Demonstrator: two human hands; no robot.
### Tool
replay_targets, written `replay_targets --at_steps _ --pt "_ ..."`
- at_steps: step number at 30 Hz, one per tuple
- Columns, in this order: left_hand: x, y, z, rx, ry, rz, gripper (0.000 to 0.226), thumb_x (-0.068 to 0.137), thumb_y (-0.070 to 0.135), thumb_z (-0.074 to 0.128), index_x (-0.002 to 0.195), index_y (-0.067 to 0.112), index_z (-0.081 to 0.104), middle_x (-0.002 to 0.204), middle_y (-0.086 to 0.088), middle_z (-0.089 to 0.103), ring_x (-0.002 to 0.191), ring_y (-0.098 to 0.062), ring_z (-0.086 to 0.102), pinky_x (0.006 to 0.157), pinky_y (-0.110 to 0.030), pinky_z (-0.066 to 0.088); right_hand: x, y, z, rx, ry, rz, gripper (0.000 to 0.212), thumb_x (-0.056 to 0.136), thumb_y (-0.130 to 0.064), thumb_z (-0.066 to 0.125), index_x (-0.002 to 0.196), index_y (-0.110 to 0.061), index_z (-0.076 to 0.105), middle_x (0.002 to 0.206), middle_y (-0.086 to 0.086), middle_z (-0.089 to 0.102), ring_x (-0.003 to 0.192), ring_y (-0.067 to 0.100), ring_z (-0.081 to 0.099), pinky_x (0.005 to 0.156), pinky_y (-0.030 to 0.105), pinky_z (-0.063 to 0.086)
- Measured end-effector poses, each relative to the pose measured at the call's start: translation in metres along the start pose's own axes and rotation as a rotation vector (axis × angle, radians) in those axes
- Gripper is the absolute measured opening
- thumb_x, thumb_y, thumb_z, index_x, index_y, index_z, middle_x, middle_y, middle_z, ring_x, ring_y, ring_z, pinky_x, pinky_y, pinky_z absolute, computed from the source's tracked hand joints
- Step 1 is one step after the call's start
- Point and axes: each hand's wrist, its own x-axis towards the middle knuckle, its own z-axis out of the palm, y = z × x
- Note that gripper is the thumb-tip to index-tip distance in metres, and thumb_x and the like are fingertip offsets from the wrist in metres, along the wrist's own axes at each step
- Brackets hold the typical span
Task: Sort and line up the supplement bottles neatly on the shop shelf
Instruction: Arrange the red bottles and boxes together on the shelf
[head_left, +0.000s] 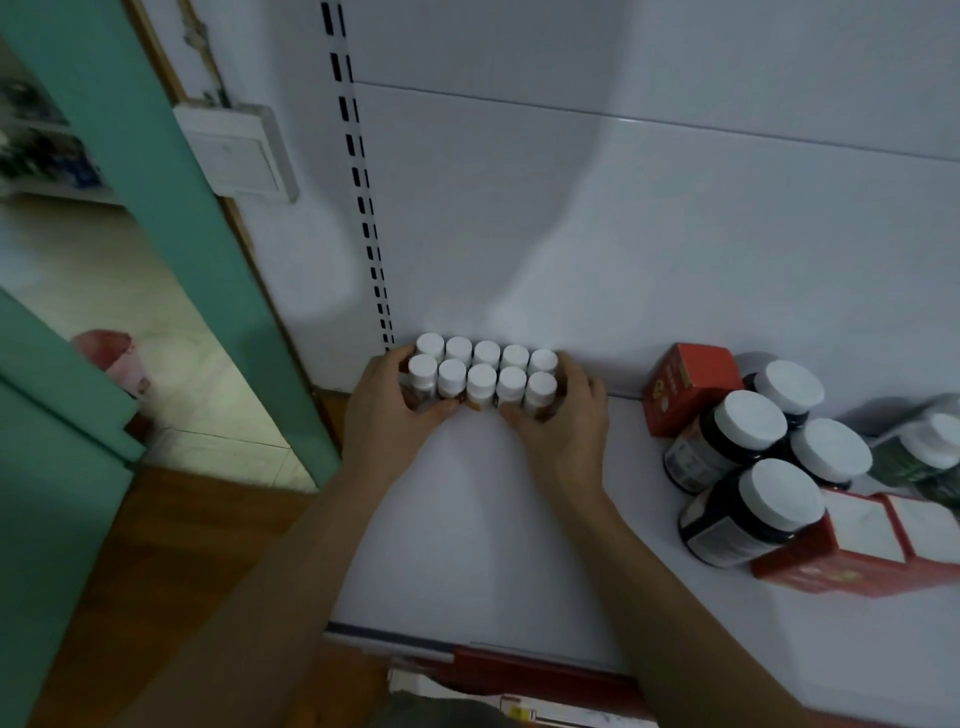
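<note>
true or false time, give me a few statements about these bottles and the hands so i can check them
1. The small bottles stand in two rows of five. True.
2. The left hand and the right hand grip the small bottles at opposite ends. True.
3. The small bottles are black-capped. False: they are white-capped.
4. The big dark bottles stand left of the small ones. False: they stand to the right, beside a red box.
</note>
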Motion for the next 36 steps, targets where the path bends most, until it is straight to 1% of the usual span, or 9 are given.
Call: replay_targets --at_steps 10,14,17,21,24,26,29,32,36 --pt "0.001 -0.003 -0.001 0.005 -0.023 0.012 0.072 0.07 0.042 0.09 0.132 0.026 0.058 0.118 0.004 0.064 0.096 -0.016 0.063 0.083 -0.039 0.055 -0.013 -0.006 -0.002 -0.028 0.036 0.055 0.074 0.071 -0.036 0.086 0.138 -0.029 0.054 0.112 -0.009 0.053 0.106 0.012 0.055 0.092 0.028 0.049" --pt "0.002 -0.002 0.0 0.032 -0.035 0.03 0.073 0.071 0.04 0.09 0.135 0.023 0.057 0.118 0.001 0.063 0.099 -0.016 0.061 0.082 -0.032 0.049 -0.015 -0.01 0.005 -0.083 0.064 0.021 0.066 0.073 -0.041 0.084 0.131 -0.028 0.057 0.108 -0.011 0.059 0.102 0.005 0.044 0.082 0.01 0.039" --pt "0.003 -0.003 0.001 0.035 -0.052 0.03 0.074 0.072 0.042 0.089 0.135 0.024 0.056 0.12 -0.001 0.062 0.101 -0.018 0.062 0.081 -0.031 0.047 -0.015 -0.009 0.01 -0.11 0.099 0.055 0.059 0.077 -0.04 0.082 0.128 -0.024 0.059 0.103 -0.016 0.055 0.106 0.013 0.049 0.09 0.028 0.046" --pt "0.0 0.003 -0.008 0.017 -0.127 -0.011 0.099 0.074 0.045 0.087 0.153 0.018 0.034 0.14 -0.007 0.05 0.118 -0.024 0.057 0.094 -0.037 0.049 -0.016 -0.019 0.003 -0.147 0.018 0.123 0.077 0.075 -0.041 0.083 0.141 -0.024 0.048 0.127 -0.001 0.057 0.121 0.018 0.047 0.094 0.027 0.041" --pt "-0.015 0.012 -0.029 0.037 -0.133 -0.004 0.085 0.083 0.034 0.082 0.15 0.014 0.033 0.137 -0.012 0.045 0.104 -0.026 0.06 0.08 -0.027 0.051 -0.031 -0.04 -0.04 -0.316 -0.132 0.095 0.079 0.083 -0.037 0.08 0.149 -0.022 0.039 0.14 0.005 0.046 0.125 0.021 0.048 0.093 0.023 0.035" --pt "-0.022 0.023 -0.042 0.096 -0.129 0.167 0.054 0.086 0.021 0.077 0.131 0.013 0.049 0.121 -0.009 0.053 0.084 -0.021 0.06 0.064 -0.017 0.042 -0.048 -0.053 -0.087 -0.478 -0.088 -0.024 0.063 0.088 -0.034 0.076 0.143 -0.021 0.049 0.131 0.002 0.055 0.115 0.018 0.055 0.091 0.023 0.041" --pt "-0.013 0.062 -0.034 0.157 -0.355 0.43 0.026 0.09 0.021 0.071 0.113 0.024 0.059 0.104 0.007 0.058 0.079 -0.01 0.058 0.067 -0.03 0.051 -0.066 -0.055 -0.159 -0.586 0.159 -0.1 0.04 0.087 -0.032 0.074 0.124 -0.019 0.062 0.116 0.001 0.064 0.104 0.021 0.056 0.087 0.029 0.044" --pt "0.002 0.118 0.005 0.138 -0.524 0.824 0.024 0.088 0.021 0.071 0.112 0.024 0.064 0.106 0.009 0.06 0.096 -0.016 0.059 0.084 -0.039 0.051 -0.07 -0.041 -0.207 -0.813 0.193 0.013 0.043 0.086 -0.049 0.068 0.121 -0.026 0.062 0.12 -0.001 0.065 0.116 0.03 0.051 0.092 0.051 0.045" --pt "0.017 0.186 0.073 0.174 -0.711 1.186 0.032 0.089 0.026 0.073 0.119 0.019 0.066 0.116 0.0 0.063 0.102 -0.023 0.056 0.09 -0.042 0.049 -0.07 -0.032 -0.221 -0.851 0.04 0.052 0.049 0.081 -0.067 0.059 0.113 -0.03 0.062 0.113 -0.005 0.067 0.124 0.025 0.047 0.1 0.054 0.039"
